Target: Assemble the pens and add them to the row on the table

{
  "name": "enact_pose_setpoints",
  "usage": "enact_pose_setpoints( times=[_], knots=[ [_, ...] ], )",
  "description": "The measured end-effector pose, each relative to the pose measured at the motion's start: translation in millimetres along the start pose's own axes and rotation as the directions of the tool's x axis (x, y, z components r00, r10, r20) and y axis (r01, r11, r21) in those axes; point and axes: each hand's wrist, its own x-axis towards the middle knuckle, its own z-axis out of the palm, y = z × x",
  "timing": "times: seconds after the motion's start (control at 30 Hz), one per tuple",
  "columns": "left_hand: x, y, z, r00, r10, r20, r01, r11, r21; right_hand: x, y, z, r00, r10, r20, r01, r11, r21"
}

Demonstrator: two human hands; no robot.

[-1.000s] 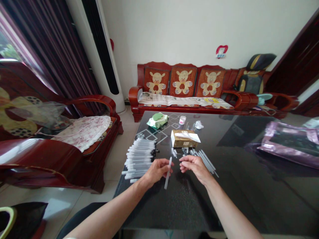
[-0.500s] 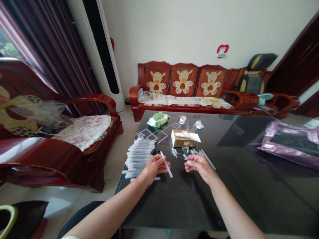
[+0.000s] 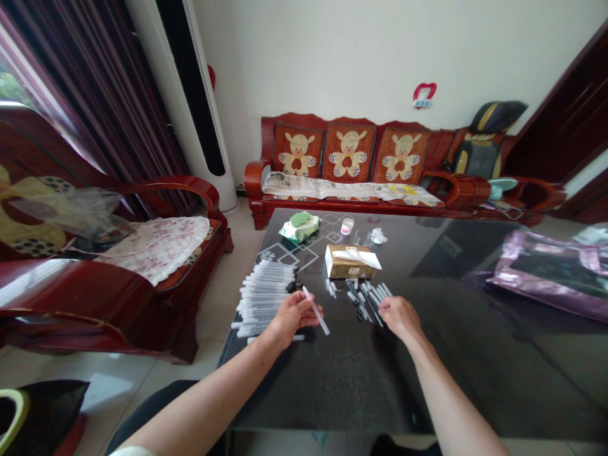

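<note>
My left hand (image 3: 298, 313) pinches a frosted white pen barrel (image 3: 316, 311), held slanting above the table. Just left of it lies a thick row of similar pens (image 3: 266, 294), several with black ends. My right hand (image 3: 399, 316) is over the right-hand parts, its fingers curled down at the loose frosted barrels (image 3: 379, 291). What its fingertips hold, if anything, is hidden. Beside those barrels lie thin dark pen refills (image 3: 370, 303) and small black pieces (image 3: 360, 313). A few short whitish caps (image 3: 331, 288) rest nearer the middle.
A gold tissue box (image 3: 351, 263) stands behind the loose parts on the dark glossy table (image 3: 323, 386). Farther back are a green wipes pack (image 3: 300, 228), a small white cup (image 3: 347, 226) and crumpled tissue (image 3: 379, 236). A purple-edged bag (image 3: 551, 272) lies at right.
My right hand has moved right and down onto the loose barrels, uncovering the refills and black pieces. My left hand still holds the pen barrel in nearly the same place.
</note>
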Motion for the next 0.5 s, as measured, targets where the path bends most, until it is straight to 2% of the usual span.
enact_pose_setpoints(
  times=[0.07, 0.17, 0.5],
  knots=[
    [-0.1, -0.6, -0.4, 1.0, 0.008, 0.012, -0.008, 1.0, 0.006, -1.4, -1.8, 0.9, 1.0, 0.005, 0.0, -0.005, 0.998, -0.066],
    [-0.2, -0.9, -0.7, 1.0, 0.017, 0.012, -0.017, 1.0, 0.014, -2.5, -8.1, 3.1, 1.0, -0.019, -0.025, 0.017, 0.998, -0.056],
    [-1.5, -3.5, 0.7, 0.999, 0.012, 0.029, -0.013, 1.0, 0.015, -8.3, -24.5, 15.0, 0.977, -0.21, -0.038, 0.204, 0.973, -0.107]
  ],
)
